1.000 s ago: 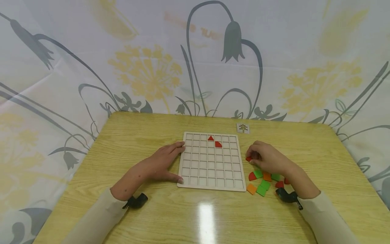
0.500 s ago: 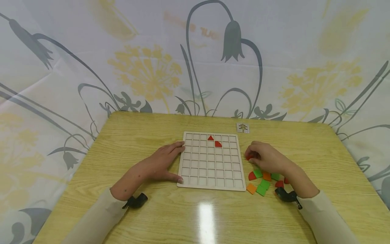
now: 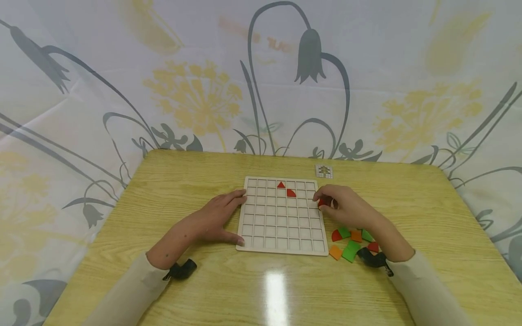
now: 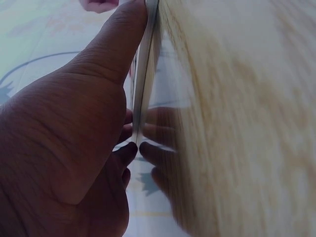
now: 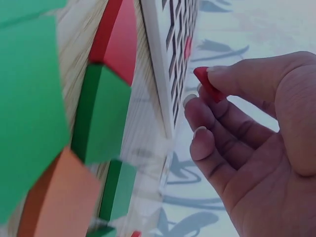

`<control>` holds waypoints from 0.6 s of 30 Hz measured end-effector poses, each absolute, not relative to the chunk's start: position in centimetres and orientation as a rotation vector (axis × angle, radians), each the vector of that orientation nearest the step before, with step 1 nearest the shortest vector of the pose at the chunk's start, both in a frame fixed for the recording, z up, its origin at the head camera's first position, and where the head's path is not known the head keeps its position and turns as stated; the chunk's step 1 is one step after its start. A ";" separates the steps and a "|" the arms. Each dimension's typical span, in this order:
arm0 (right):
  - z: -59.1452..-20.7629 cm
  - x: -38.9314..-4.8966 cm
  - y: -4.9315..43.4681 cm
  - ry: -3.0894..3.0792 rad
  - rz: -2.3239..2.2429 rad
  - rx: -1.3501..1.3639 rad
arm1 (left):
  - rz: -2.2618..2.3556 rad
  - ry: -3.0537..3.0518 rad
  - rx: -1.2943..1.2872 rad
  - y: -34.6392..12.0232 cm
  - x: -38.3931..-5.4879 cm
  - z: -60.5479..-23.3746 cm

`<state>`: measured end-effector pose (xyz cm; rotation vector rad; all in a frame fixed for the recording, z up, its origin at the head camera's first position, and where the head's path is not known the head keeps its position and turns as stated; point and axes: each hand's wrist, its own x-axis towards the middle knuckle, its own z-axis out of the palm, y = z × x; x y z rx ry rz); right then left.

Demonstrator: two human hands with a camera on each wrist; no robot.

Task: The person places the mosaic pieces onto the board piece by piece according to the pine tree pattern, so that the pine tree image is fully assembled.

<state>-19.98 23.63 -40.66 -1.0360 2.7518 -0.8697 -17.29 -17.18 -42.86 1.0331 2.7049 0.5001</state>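
Observation:
A pale board divided into square cells (image 3: pixel 271 220) lies on the table. In its upper rows sit a red triangle (image 3: pixel 281 185) and a red quarter-round tile (image 3: pixel 291 193). My left hand (image 3: pixel 212 220) rests along the board's left edge, fingers and thumb spread and touching it. My right hand (image 3: pixel 346 208) is at the board's right edge and pinches a small red tile (image 5: pixel 209 84) between thumb and fingers. In the right wrist view the tile is raised off the table; its full outline is partly hidden by the thumb.
Loose green (image 3: pixel 350 251), orange (image 3: pixel 335 252) and red (image 3: pixel 373 246) tiles lie in a cluster right of the board, below my right hand. A small patterned card (image 3: pixel 324 171) lies beyond the board's upper right corner. A printed fabric backdrop (image 3: pixel 261 81) rises behind the table (image 3: pixel 195 290).
My right hand, pinching the red tile, has moved left and slightly away from me, from beside the loose tiles to the board's right edge. My left hand has stayed put.

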 end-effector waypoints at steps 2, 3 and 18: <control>-40.6 -20.0 23.3 2.747 -0.876 -1.040 | 0.491 2.708 1.029 -17.2 -17.3 -42.9; -40.6 -20.0 23.1 2.743 -0.876 -1.040 | 0.489 2.710 1.030 -17.3 -17.2 -43.0; -40.4 -20.7 20.3 2.746 -0.884 -1.001 | 0.478 2.710 1.034 -17.3 -17.4 -43.1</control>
